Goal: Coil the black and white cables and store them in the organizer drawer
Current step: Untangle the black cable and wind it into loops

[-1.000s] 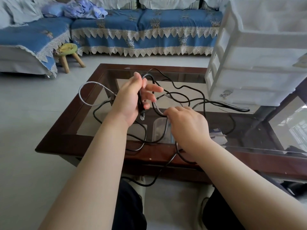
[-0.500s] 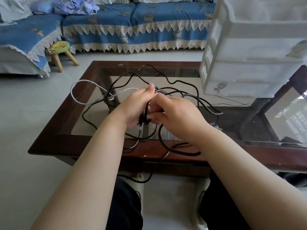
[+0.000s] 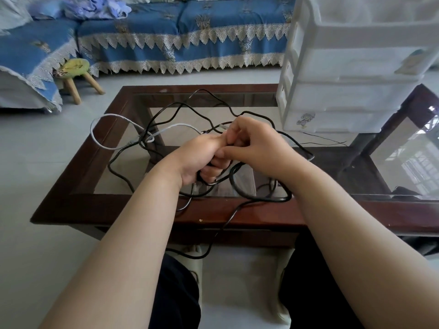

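Two hands [image 3: 228, 153], one black cable [image 3: 259, 198], one white cable [image 3: 104, 144], one drawer organizer [image 3: 351, 67], one stool [image 3: 76, 67]

One head-worn wide view, looking forward and down over my forearms, close on my hands above the glass table [image 3: 237, 210], sofa [image 3: 180, 32] far across the floor

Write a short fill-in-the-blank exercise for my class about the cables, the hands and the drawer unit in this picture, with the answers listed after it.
1. Both hands, the left hand and the right hand, grip the ____ cable.
2. The white cable loops over the table's ____ edge.
3. The organizer stands on the glass table with all its drawers ____.

Answers: black; left; closed
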`<act>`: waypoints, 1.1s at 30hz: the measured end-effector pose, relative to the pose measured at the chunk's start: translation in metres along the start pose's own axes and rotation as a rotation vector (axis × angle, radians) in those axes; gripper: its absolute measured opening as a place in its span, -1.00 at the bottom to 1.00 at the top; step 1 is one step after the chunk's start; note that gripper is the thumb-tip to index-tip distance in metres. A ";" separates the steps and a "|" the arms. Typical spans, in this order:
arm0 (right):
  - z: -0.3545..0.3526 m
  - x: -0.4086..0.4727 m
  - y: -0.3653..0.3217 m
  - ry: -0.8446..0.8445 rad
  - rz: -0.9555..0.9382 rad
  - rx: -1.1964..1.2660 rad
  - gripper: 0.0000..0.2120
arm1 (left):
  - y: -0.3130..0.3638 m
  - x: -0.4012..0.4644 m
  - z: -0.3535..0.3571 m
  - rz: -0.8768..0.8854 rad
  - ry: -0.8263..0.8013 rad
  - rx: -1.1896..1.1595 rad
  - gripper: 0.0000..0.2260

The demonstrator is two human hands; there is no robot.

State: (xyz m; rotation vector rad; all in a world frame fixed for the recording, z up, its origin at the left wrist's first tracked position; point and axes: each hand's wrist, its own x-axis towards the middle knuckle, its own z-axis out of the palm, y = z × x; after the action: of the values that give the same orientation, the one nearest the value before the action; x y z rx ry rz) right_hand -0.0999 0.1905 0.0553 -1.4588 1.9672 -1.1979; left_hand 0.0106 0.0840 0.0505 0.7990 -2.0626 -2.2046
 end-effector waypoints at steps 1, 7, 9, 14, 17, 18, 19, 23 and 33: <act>-0.005 -0.001 0.000 -0.022 -0.009 0.138 -0.79 | 0.000 0.001 0.000 -0.004 -0.004 -0.071 -0.54; -0.030 -0.007 0.011 -0.154 0.093 0.437 -0.60 | 0.001 0.002 -0.005 0.016 0.014 -0.398 -0.58; -0.027 -0.008 0.012 -0.102 0.197 0.222 -0.53 | 0.002 0.002 -0.005 0.020 0.001 -0.448 -0.56; -0.021 -0.011 0.010 -0.083 0.162 0.089 -0.74 | 0.003 -0.001 -0.006 0.042 -0.104 -0.468 -0.56; -0.018 -0.011 0.009 0.015 0.113 0.035 -0.72 | 0.004 -0.003 -0.006 0.062 -0.149 -0.430 -0.62; -0.017 -0.011 0.010 0.029 0.105 0.021 -0.72 | 0.004 -0.003 -0.006 0.064 -0.156 -0.415 -0.61; -0.016 -0.011 0.010 0.039 0.100 0.014 -0.72 | 0.004 -0.003 -0.006 0.063 -0.161 -0.400 -0.60; -0.011 -0.012 0.009 0.134 0.085 0.059 -0.69 | 0.005 -0.004 -0.005 0.046 -0.115 -0.384 -0.48; -0.008 -0.010 0.009 0.159 0.179 0.273 -0.37 | 0.009 -0.007 -0.013 0.032 0.041 -0.406 -0.53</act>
State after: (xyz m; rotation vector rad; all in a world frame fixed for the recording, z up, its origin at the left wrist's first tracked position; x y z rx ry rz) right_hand -0.1067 0.2038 0.0507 -1.0587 1.8967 -1.4708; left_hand 0.0189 0.0730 0.0618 0.7527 -1.5156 -2.4423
